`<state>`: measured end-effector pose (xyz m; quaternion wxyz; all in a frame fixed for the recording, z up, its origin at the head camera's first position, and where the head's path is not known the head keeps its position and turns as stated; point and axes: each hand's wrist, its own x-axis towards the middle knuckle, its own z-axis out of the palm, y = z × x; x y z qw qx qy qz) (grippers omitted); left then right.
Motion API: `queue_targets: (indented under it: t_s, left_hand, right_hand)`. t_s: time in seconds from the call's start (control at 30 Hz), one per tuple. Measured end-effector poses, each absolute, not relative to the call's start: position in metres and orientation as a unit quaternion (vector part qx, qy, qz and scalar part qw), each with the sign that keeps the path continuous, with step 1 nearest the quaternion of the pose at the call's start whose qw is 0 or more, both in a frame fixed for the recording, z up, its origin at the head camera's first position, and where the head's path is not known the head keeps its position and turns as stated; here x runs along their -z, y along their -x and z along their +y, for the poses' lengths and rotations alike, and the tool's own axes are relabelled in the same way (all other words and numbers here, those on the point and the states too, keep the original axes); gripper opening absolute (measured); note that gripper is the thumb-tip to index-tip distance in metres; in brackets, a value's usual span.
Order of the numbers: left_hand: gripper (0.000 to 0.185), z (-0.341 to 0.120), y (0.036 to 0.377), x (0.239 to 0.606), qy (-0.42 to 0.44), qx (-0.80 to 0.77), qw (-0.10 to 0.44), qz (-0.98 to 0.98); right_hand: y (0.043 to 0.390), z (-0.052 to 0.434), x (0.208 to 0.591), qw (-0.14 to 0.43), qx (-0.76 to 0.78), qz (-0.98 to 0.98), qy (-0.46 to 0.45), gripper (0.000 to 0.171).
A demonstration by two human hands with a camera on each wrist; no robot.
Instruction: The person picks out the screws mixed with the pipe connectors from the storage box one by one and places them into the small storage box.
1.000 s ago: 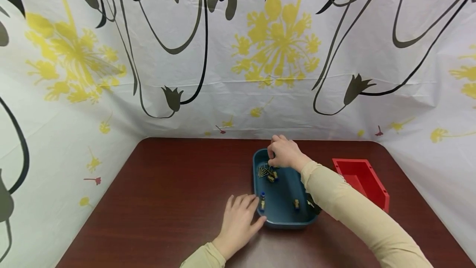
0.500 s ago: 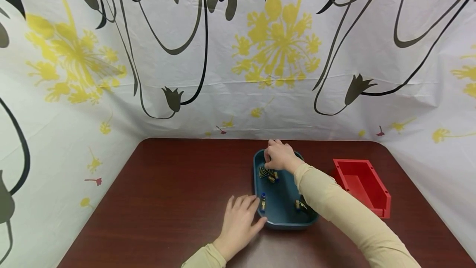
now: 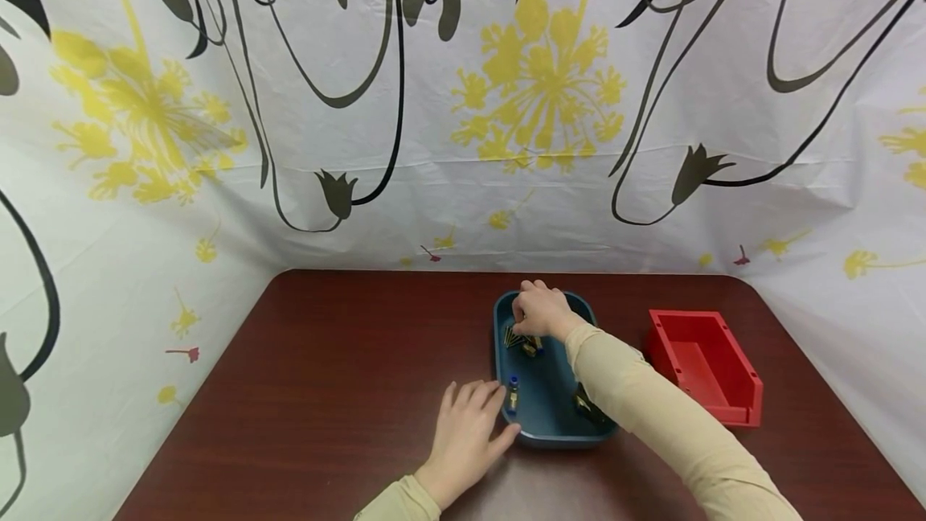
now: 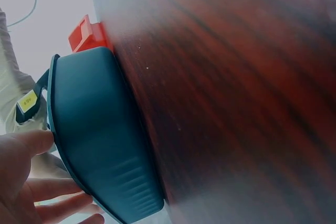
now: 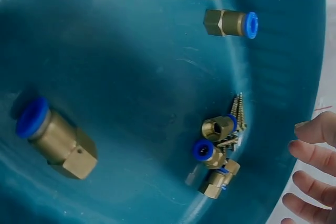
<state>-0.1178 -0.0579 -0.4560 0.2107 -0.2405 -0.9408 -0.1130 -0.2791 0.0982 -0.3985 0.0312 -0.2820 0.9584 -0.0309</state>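
While the left hand (image 3: 466, 438), fingers spread, touches the tray (image 3: 546, 408), the right hand (image 3: 542, 310) hovers over it near screws (image 5: 240, 113), fingers apart.

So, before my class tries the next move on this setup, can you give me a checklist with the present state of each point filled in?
1. Blue-green tray sitting flat on the table: ok.
2. Left hand touching the tray: ok, as the left wrist view shows.
3. Right hand free: ok, nothing shows in its grasp in the right wrist view.
4. Screws apart from the fittings: not ok, they lie jumbled together.
5. Number of screws known: cannot tell, fittings cover some.
6. Whole tray visible from the head view: not ok, the right sleeve hides part.
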Motion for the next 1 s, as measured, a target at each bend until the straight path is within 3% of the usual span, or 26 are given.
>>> queue_targets:
  t_s: [1.0]
  left_hand:
    - [0.045, -0.058, 0.118, 0.456, 0.242, 0.106, 0.211, -0.941]
  right_hand:
    - [0.29, 0.103, 0.428, 0.069, 0.031, 0.972, 0.223, 0.015]
